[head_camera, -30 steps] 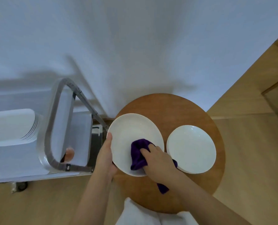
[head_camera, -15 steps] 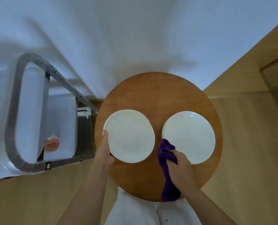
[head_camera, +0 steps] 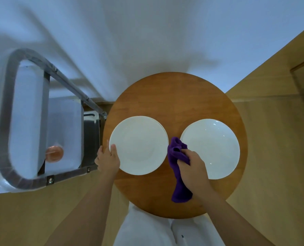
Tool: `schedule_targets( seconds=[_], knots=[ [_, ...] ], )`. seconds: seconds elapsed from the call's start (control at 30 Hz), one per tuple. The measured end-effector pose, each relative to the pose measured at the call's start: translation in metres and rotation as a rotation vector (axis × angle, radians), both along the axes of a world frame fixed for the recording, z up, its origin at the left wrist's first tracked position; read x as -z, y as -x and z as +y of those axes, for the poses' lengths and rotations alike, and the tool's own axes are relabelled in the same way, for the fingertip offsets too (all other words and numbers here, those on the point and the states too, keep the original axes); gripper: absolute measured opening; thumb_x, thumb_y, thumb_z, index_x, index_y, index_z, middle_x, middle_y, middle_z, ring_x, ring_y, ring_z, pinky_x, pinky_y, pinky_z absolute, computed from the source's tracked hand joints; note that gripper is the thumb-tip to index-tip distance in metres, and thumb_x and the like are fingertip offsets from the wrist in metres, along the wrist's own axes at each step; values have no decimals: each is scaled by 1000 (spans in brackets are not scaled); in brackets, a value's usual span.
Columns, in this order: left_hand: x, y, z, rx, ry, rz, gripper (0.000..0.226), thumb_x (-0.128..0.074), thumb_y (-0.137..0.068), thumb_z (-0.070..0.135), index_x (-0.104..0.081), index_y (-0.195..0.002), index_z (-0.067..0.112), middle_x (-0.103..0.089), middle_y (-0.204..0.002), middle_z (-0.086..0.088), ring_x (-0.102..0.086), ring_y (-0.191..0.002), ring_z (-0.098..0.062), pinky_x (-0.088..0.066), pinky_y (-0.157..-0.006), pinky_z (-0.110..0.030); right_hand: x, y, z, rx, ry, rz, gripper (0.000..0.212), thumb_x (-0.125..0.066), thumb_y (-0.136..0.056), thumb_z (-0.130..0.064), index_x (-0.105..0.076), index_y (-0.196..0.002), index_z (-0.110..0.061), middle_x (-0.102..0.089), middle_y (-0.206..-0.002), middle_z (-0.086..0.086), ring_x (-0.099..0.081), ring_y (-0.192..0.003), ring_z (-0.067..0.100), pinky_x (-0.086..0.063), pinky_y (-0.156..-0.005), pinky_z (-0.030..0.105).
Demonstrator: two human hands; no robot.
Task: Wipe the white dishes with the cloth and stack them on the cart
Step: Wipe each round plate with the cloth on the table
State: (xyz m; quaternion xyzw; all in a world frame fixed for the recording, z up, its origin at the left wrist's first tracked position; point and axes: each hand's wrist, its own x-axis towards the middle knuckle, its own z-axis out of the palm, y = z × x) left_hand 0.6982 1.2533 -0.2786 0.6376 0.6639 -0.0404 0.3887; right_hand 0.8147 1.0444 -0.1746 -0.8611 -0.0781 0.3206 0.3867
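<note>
The left hand (head_camera: 108, 159) grips the near-left rim of the left white plate (head_camera: 138, 145) on the round wooden table (head_camera: 174, 96). The right hand (head_camera: 193, 167) clutches the purple cloth (head_camera: 177, 174), bunched between both plates, beside the right white plate (head_camera: 211, 148).

Cart handle (head_camera: 9, 110) — beside table (head_camera: 176, 96)

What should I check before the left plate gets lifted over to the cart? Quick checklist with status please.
1. Left hand grips the left plate rim: ok.
2. Right hand and purple cloth off that plate: ok.
3. Left plate apart from the right plate: ok.
4. Plate wiped clean: cannot tell.
5. Cart handle between table and cart: not ok, lift over it.
6. Landing spot on cart: cannot tell, out of view.
</note>
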Motion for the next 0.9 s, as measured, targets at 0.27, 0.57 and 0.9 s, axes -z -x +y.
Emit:
schedule_targets(
  seconds=[0.27, 0.57, 0.9],
  knots=[
    [-12, -24, -15, 214, -116, 157, 79, -47, -95, 49, -1, -153, 24, -4, -161, -12, -9, -146, -38, -13, -115, -56, 6, -6, 2, 29, 3, 6, 15, -51, -95, -20, -44, -97, -34, -52, -89, -10, -54, -75, 8, -44, -62, 15],
    [-43, -108, -126, 809, 47, 29, 44, -47, -90, 61, -51, -94, 18, -56, -80, 4, -52, -64, -9, -38, -56, -16, 8, -23, -35, 280, 2, -12, 16, -55, -92, -17, -50, -101, -30, -60, -94, -5, -58, -81, 13, -47, -62, 19],
    [-40, -145, -141, 973, 112, 206, 27, -44, -101, 34, -59, -115, 16, -64, -113, -3, -61, -103, -20, -49, -90, -32, 4, -38, -80, 396, 27, 23, 18, -52, -92, -15, -58, -109, -17, -64, -96, 3, -61, -86, 21, -54, -71, 35]
  ],
)
